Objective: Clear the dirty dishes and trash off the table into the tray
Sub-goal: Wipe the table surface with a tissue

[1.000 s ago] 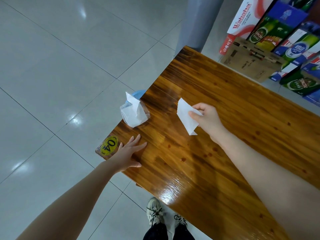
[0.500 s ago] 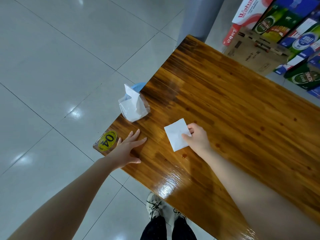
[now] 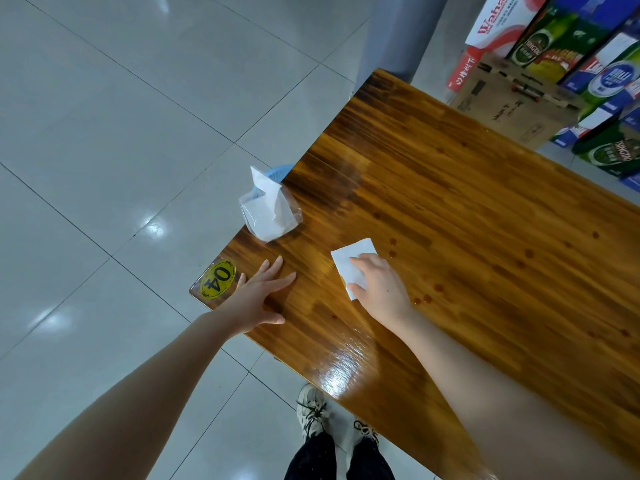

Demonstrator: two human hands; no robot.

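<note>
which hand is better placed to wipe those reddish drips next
Right. The right hand presses the white tissue flat on the table, reddish drips just beside it; the left hand lies flat near the 04 sticker, farther away, holding nothing.

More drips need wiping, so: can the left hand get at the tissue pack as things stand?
Probably yes. The left hand lies flat and empty on the table, and only bare wood separates it from the tissue pack.
</note>
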